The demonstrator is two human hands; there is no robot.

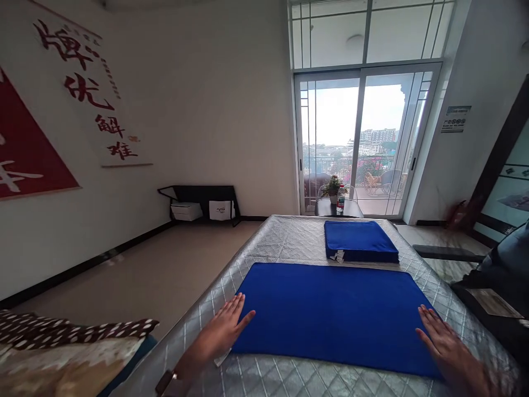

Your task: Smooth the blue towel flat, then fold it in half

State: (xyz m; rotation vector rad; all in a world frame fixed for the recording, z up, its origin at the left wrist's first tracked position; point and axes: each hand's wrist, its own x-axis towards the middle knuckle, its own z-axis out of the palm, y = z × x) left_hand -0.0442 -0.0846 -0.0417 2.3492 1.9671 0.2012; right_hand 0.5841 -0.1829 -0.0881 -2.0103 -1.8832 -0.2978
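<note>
A blue cloth lies spread flat on the silver quilted mattress. My left hand rests at the cloth's left edge, fingers stretched out and thumb apart. At the right edge, my right hand lies with its fingers extended over the border of the cloth. Neither hand holds anything. Just beyond the spread cloth sits a stack of folded blue cloths, with white tags showing at its near left corner. A small white tag pokes out under the near left corner of the spread cloth.
Patterned bedding is at the lower left. Past the mattress stands a small table with a potted plant and a bottle, before sliding glass doors. Dark seating borders the right side. A black rack stands by the wall.
</note>
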